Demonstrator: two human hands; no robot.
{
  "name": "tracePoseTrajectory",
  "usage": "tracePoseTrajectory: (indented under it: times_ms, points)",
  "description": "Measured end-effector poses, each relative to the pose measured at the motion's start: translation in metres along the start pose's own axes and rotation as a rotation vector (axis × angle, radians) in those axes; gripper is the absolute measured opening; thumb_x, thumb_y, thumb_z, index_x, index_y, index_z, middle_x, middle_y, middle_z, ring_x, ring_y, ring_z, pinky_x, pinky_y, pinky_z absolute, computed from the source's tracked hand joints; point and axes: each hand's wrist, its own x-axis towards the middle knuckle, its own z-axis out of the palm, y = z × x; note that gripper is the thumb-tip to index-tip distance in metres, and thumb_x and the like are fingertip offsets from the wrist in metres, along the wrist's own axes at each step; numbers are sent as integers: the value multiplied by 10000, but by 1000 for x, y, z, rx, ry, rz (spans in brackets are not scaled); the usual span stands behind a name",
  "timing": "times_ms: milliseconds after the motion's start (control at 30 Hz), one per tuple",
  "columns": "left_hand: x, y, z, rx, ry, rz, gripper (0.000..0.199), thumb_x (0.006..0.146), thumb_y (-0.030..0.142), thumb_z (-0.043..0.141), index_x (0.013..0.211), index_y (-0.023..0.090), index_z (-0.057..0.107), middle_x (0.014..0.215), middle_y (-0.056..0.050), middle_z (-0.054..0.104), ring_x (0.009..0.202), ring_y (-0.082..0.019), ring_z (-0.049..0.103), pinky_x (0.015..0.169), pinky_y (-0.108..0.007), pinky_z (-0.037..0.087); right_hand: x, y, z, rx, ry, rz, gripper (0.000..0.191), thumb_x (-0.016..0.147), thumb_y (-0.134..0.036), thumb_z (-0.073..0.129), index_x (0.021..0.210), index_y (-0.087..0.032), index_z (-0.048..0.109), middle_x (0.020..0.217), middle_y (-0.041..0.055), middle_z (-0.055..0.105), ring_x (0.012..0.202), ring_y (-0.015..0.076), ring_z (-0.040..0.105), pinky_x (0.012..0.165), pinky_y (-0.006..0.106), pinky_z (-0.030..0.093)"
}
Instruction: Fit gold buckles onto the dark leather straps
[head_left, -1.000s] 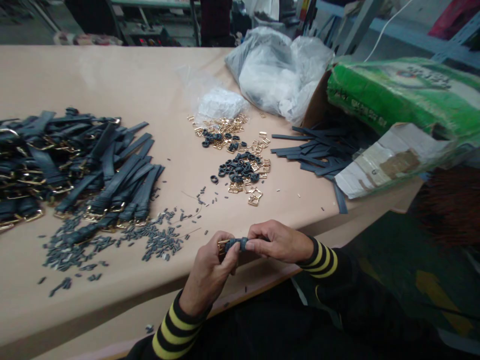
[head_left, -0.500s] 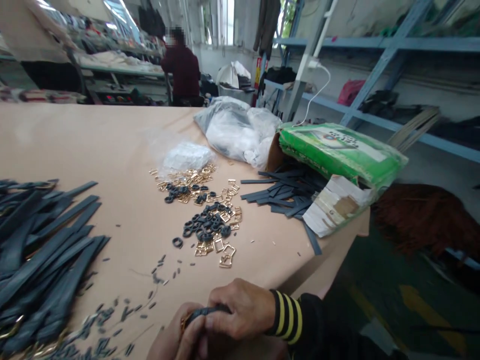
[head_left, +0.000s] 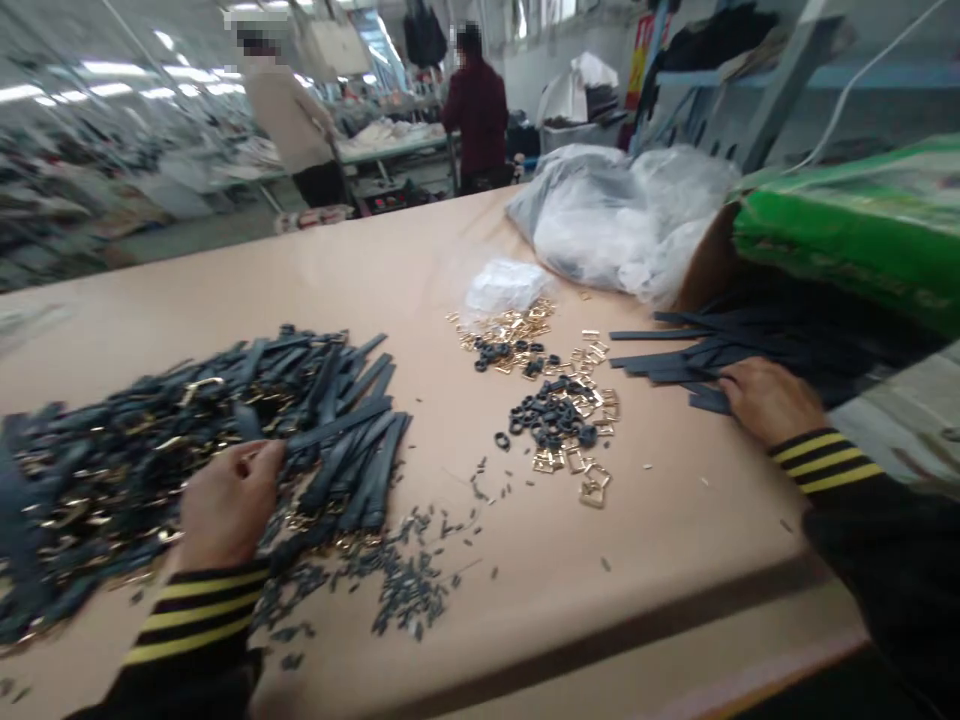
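Many flat dk strips (head_left: 664,361) under bent R hand (head_left: 772,400); L hand (head_left: 229,500) curled at buckled straps (head_left: 367,450) (can't tell grips).

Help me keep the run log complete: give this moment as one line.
left hand at buckled strap pile | right hand at plain dark strips | between: gold buckles, dark loops | behind: plastic bag | right: green package

Ceiling tubes glowing at upper left, soft shadows, motion blur, faces pixelated, edges stretched
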Motion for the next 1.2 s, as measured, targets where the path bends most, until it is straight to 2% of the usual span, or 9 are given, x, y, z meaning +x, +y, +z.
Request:
tracePoseTrajectory:
  times_ms: [100, 233, 300, 400, 533, 700, 967, 1100, 1200]
  points:
    - [7, -9, 11, 92, -85, -16, 368, 826, 419, 397, 917, 114, 582, 759, -80, 585, 814, -253, 573, 697, -326, 429, -2, -11, -6, 84, 155, -58, 191, 844, -133, 439, 934, -107, 606, 1019, 205, 597, 972, 296, 559, 805, 383, 415]
    - [-1, -6, 20, 86, -154, 74, 335, 806, 422, 410, 821, 141, 591, 765, -82, 587, 838, -263, 566, 745, -343, 427, -28, -59, -53, 354, 380, -202, 199, 879, -237, 429, 1018, -149, 542, 930, 140, 631, 866, 235, 609, 767, 343, 446]
    - [-13, 3, 18, 104, -19, 112, 284, 783, 363, 452, 830, 124, 597, 841, -111, 589, 957, -287, 526, 833, -377, 401, -48, -92, -73, 593, 222, -252, 156, 876, -263, 437, 940, -162, 537, 728, 54, 628, 602, 152, 608, 596, 276, 467]
    - [-50, 29, 15, -83, 77, 139, 277, 768, 340, 479, 906, 130, 594, 888, -106, 598, 950, -263, 529, 863, -382, 392, -82, -136, -75, 984, -500, -307, 165, 874, -273, 423, 816, -150, 517, 661, 13, 608, 473, 84, 557, 462, 200, 445]
    - [-132, 74, 28, -807, -629, 192, 349, 800, 468, 430, 862, 164, 591, 684, -32, 612, 576, -152, 551, 595, -276, 446, -123, -162, -46, 1321, -999, -96, 164, 850, -286, 455, 786, -135, 473, 634, 2, 594, 425, 55, 534, 387, 147, 413]
    - [-194, 96, 61, -1232, -849, -18, 358, 792, 418, 513, 549, 159, 471, 429, 49, 423, 401, -63, 371, 422, -188, 292, -149, -163, -30, 1440, -1098, 12, 162, 810, -274, 524, 775, -118, 496, 638, 6, 600, 450, 54, 555, 425, 149, 443]
    - [-200, 92, 63, -1420, -873, -203, 316, 783, 357, 554, 567, 144, 466, 435, 55, 436, 384, -41, 359, 398, -167, 263, -162, -155, -23, 1644, -1182, 179, 259, 723, -321, 636, 826, -112, 522, 732, 38, 636, 552, 86, 608, 522, 201, 504]
    - [-206, 99, 64, -1455, -895, -236, 324, 754, 359, 584, 554, 148, 443, 418, 60, 426, 371, -41, 367, 395, -166, 270, -168, -158, -20, 1675, -1090, 94, 263, 743, -341, 625, 831, -115, 523, 721, 36, 630, 531, 73, 581, 475, 172, 473]
    - [-210, 103, 64, -1484, -1072, -246, 315, 767, 403, 550, 600, 158, 445, 413, 64, 408, 389, -64, 413, 409, -176, 298, -172, -163, -20, 1709, -997, -19, 240, 761, -329, 608, 824, -114, 524, 700, 35, 631, 514, 58, 555, 446, 144, 434]
